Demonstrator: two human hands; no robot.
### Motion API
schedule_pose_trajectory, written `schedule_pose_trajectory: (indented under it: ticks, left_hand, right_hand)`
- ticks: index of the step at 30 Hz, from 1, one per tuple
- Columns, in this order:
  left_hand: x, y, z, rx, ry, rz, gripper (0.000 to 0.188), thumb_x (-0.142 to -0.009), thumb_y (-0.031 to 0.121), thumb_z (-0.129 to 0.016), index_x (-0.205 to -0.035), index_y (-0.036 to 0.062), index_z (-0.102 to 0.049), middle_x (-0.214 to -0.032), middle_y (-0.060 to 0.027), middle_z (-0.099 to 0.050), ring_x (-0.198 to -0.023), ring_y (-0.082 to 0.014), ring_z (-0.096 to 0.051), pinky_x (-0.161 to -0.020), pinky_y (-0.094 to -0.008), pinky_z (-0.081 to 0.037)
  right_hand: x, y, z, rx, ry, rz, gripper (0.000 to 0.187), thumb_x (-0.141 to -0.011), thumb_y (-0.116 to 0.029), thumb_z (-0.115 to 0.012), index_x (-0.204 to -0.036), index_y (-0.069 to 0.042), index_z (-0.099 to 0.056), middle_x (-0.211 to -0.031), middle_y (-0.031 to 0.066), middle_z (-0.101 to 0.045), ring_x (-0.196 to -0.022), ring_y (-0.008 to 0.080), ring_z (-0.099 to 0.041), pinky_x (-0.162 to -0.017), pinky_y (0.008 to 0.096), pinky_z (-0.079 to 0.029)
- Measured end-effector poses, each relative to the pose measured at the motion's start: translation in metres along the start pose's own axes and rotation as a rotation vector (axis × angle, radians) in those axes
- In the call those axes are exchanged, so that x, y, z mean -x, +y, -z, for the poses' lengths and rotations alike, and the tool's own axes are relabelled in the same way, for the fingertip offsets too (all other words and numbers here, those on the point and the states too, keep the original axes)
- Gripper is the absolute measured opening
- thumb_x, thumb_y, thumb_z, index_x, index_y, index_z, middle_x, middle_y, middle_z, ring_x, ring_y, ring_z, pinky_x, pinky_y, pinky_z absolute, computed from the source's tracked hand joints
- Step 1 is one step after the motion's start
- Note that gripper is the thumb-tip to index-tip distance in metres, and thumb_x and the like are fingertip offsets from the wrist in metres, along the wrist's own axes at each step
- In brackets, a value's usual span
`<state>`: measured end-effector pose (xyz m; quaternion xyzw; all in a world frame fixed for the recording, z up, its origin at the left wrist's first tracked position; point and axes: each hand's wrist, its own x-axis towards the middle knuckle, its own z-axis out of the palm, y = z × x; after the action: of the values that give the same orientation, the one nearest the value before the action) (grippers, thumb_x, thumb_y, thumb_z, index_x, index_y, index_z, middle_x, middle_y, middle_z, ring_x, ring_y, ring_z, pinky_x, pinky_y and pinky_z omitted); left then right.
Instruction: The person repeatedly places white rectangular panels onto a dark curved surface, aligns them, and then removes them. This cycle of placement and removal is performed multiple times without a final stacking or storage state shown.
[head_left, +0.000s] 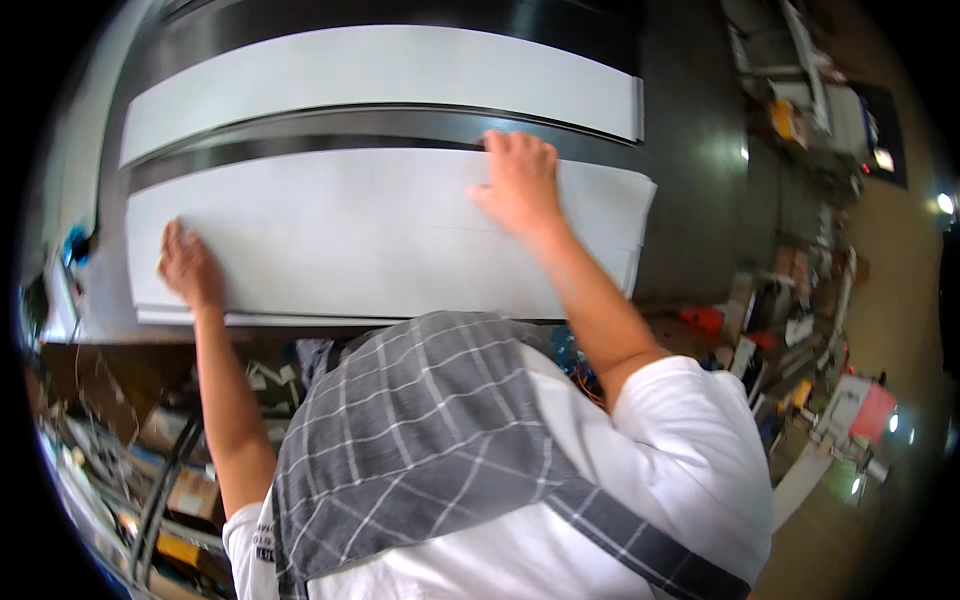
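A stack of long white sheets or panels [340, 230] lies across the dark metal table in front of me; their material is hard to tell. My left hand [190, 265] rests on the left part of the top sheet, fingers lying forward and holding nothing. Farther right, my right hand [522, 182] lies over the far edge of the same stack. Its fingers bend at that edge while the thumb sits apart on the white surface. Beyond is a second long white stack [390, 75], which neither hand touches. At the right end, the near stack's sheets are slightly out of line.
The metal table [690, 200] extends right of both stacks. Shelving with boxes [195, 495] stands at the lower left. Cluttered parts and a red object [705, 320] are on the right, beside a walkway [905, 300]. My checked apron [410, 430] is close to the table's near edge.
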<state>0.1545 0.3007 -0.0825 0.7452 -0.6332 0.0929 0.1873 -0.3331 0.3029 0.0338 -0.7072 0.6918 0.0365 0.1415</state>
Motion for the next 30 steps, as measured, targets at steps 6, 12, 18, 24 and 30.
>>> schedule_pose_trajectory:
  ticks: [6, 12, 18, 24, 30]
  left_hand:
    - [0.004, 0.013, 0.018, -0.081, -0.092, 0.096, 0.045, -0.098, 0.035, -0.04, -0.135, 0.011, -0.052, -0.144, -0.0035, -0.046, -0.131, -0.0227, -0.042, -0.109, -0.0391, -0.026]
    - [0.002, 0.007, 0.013, -0.089, -0.102, 0.052, 0.045, -0.099, 0.035, -0.039, -0.135, 0.0114, -0.052, -0.144, -0.0029, -0.046, -0.131, -0.0219, -0.041, -0.111, -0.0396, -0.024]
    - [0.002, 0.009, 0.016, -0.105, -0.105, 0.063, 0.045, -0.099, 0.036, -0.039, -0.134, 0.0114, -0.053, -0.143, -0.0034, -0.047, -0.131, -0.0227, -0.042, -0.11, -0.0397, -0.025]
    - [0.016, 0.088, 0.03, 0.133, -0.089, -0.219, 0.048, -0.092, 0.031, -0.058, -0.135, 0.0118, -0.051, -0.141, -0.0075, -0.048, -0.132, -0.0278, -0.04, -0.108, -0.0447, -0.029]
    - [0.046, 0.191, 0.05, 0.063, -0.377, -0.397, 0.065, -0.091, 0.042, -0.056, -0.147, 0.0189, -0.034, -0.155, -0.0065, -0.028, -0.144, -0.0279, -0.022, -0.116, -0.0496, -0.016]
  right_hand:
    - [0.048, 0.016, -0.065, -0.128, 0.224, 0.099, 0.084, -0.087, -0.047, -0.06, -0.148, -0.002, -0.024, -0.155, 0.0215, -0.02, -0.145, 0.0375, -0.015, -0.114, 0.0585, -0.011]
    - [0.088, 0.15, -0.073, -0.019, 0.334, -0.225, 0.084, -0.09, -0.057, -0.049, -0.148, -0.001, -0.024, -0.156, 0.0231, -0.018, -0.145, 0.0379, -0.016, -0.115, 0.0567, -0.012]
    - [0.107, 0.226, -0.071, 0.03, 0.428, -0.51, 0.075, -0.092, -0.051, -0.049, -0.145, -0.001, -0.031, -0.152, 0.0242, -0.026, -0.141, 0.0395, -0.024, -0.113, 0.0544, -0.019]
    - [0.106, 0.223, -0.029, -0.483, 0.404, -0.811, 0.048, -0.094, -0.041, -0.05, -0.111, 0.003, -0.059, -0.107, 0.0163, -0.064, -0.091, 0.0321, -0.062, -0.081, 0.0407, -0.05]
    - [0.103, 0.221, 0.0, -1.151, 0.26, -0.978, 0.037, -0.095, -0.034, -0.048, -0.09, 0.001, -0.061, -0.078, 0.0073, -0.062, -0.067, 0.0142, -0.062, -0.053, 0.0285, -0.05]
